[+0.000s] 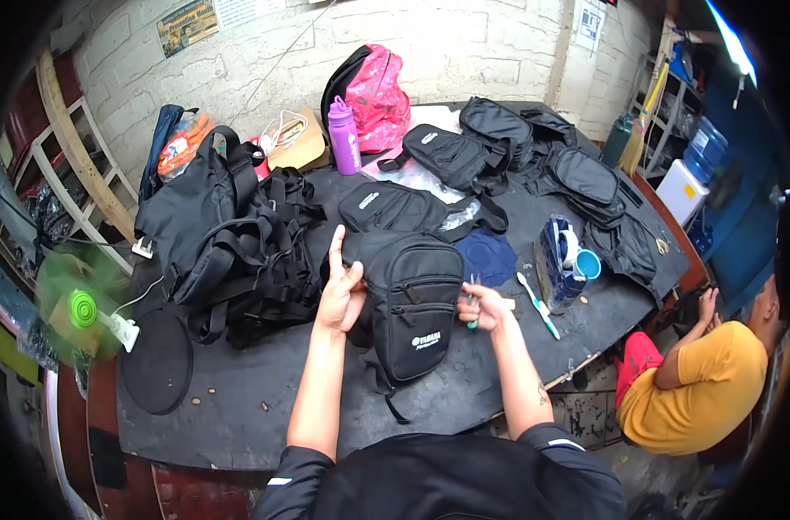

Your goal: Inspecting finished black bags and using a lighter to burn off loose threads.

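Observation:
A black sling bag (417, 303) with two zipped front pockets and a pale print sits in front of me on the dark table. My left hand (341, 293) is along its left side, palm toward the bag, index finger stretched up and thumb apart. Its other fingers are partly hidden beside the bag. At the bag's right edge, my right hand (482, 308) is closed round small thread snips (472, 324) with a greenish handle. Their metal tip points away from me. A loose strap (386, 390) trails from the bag's lower left onto the table.
Black bags and straps (230, 225) heap up at left, near a running green fan (83, 308). More black bags (451, 156) lie behind. A purple bottle (344, 139), toothbrush (538, 305) and tape dispenser (555, 260) stand or lie around. A person in yellow (707, 381) sits at right.

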Tool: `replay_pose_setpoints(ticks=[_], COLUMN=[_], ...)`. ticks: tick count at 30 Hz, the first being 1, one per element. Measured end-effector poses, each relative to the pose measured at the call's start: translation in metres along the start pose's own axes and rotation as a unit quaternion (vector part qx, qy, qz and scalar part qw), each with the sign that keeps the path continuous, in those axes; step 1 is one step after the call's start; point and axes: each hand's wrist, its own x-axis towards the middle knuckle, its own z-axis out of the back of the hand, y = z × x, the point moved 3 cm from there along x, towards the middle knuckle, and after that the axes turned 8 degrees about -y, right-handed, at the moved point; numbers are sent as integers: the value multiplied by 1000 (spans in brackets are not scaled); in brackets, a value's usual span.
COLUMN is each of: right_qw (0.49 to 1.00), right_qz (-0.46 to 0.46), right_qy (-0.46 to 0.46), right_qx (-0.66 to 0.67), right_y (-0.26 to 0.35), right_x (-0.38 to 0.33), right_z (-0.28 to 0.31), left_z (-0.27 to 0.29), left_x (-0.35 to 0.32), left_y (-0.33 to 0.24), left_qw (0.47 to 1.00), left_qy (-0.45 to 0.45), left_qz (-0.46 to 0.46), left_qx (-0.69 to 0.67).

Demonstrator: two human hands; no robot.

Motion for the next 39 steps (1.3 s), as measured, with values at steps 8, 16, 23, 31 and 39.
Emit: replay_pose_setpoints(ticks=[8, 16, 23, 31, 39], right_qw=[992, 968, 967, 718, 539], right_qz=[83, 246, 246, 494, 606], right_qy=[34, -25, -18, -269, -269], right_qx=[92, -46, -70, -410, -519], right_y=[-21, -16, -8, -4, -14], right_x=[-5, -30, -22, -50, -83], right_z=[-30, -116, -85, -85, -120], left_z=[57, -88, -58, -55, -52], left_x=[5, -21, 27, 52, 64], left_y=[2, 5, 20, 42, 57], left_qw=[693, 739, 708, 657, 690], left_qy=[-234, 55, 110, 154, 77], left_qz=[-244, -375, -296, -192, -86], left_qx=[637, 557, 632, 713, 714])
